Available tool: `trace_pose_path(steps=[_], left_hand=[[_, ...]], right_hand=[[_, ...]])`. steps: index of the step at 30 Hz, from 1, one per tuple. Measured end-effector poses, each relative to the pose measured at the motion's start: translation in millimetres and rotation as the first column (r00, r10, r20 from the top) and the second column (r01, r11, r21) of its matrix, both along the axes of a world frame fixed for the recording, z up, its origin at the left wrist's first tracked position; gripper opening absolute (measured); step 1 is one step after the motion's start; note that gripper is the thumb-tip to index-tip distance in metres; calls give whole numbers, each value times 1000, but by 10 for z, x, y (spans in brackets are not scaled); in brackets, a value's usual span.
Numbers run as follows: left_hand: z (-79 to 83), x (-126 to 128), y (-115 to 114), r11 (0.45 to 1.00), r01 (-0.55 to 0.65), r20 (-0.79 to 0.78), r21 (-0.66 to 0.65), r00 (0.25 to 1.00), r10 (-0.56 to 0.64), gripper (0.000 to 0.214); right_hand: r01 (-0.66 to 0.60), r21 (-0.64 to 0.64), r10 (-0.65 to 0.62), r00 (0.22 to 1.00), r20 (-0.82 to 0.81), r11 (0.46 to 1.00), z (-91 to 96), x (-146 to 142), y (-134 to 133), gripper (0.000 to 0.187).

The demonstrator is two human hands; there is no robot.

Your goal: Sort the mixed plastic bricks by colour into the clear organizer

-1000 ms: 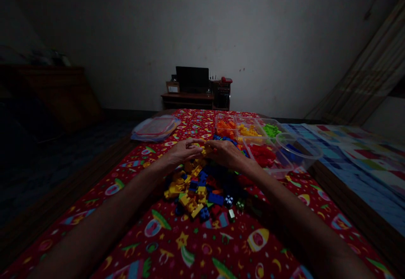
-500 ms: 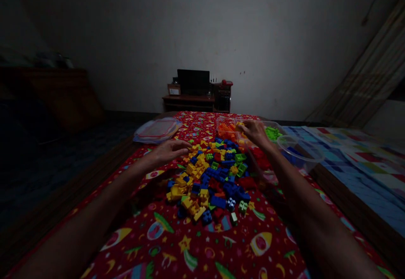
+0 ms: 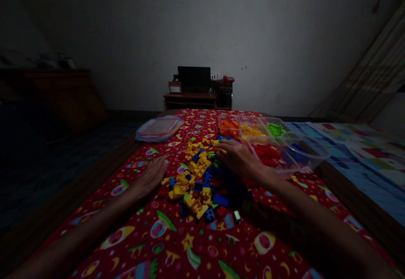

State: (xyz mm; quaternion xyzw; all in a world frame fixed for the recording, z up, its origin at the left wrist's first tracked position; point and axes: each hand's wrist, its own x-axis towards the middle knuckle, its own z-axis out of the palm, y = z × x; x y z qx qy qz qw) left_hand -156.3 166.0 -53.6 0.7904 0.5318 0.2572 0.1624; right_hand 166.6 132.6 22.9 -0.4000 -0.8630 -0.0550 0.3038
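A heap of toy bricks [image 3: 202,177], yellow, blue, red and green, lies on a red patterned cloth [image 3: 202,245]. My left hand [image 3: 151,177] rests flat on the cloth at the heap's left edge, fingers stretched out, holding nothing. My right hand [image 3: 237,157] lies over the heap's far right side, fingers curled down among the bricks; whether it holds one is hidden. Clear tubs stand just beyond it: orange bricks [image 3: 228,128], yellow bricks [image 3: 251,131], green bricks [image 3: 274,128] and red bricks [image 3: 265,154].
A stack of clear lids [image 3: 159,128] sits at the far left of the cloth. A round clear tub with blue bricks [image 3: 303,150] stands at the right edge. A checked mat [image 3: 354,152] lies to the right. A low desk with a dark monitor [image 3: 193,79] stands by the wall.
My right hand came back from the tubs to the far right of the heap. My left hand slid toward me and now lies flat beside the heap.
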Motion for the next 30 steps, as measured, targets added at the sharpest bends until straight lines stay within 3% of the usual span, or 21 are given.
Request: trace_pose_path(steps=[3, 6, 10, 14, 18, 21, 25, 30], left_hand=[[-19, 366, -131, 995, 33, 54, -96, 998, -28, 61], [-23, 587, -301, 993, 107, 113, -48, 988, -101, 60], [-2, 474, -521, 962, 261, -64, 82, 965, -256, 60], [67, 227, -719, 889, 434, -277, 150, 881, -383, 73], [105, 223, -853, 810, 570, -340, 138, 795, -502, 85], [67, 352, -850, 759, 629, -342, 167, 759, -554, 89], [22, 539, -685, 780, 569, -330, 259, 811, -482, 77], [134, 741, -294, 791, 530, -309, 306, 841, -444, 64]], right_hand=[[-129, 63, 119, 984, 135, 990, -91, -217, -292, 22], [-271, 102, 238, 938, 254, 957, -120, -281, -587, 32], [-518, 43, 444, 770, 458, 854, -122, -178, -964, 44], [-640, 18, 513, 633, 580, 768, -193, -33, -1151, 35], [-656, -20, 537, 600, 593, 754, -280, 13, -1069, 37], [-601, -22, 486, 624, 612, 799, -286, 23, -871, 34], [-553, 27, 411, 649, 640, 833, -260, 89, -559, 30], [-482, 101, 335, 729, 596, 870, -220, 182, -288, 36]])
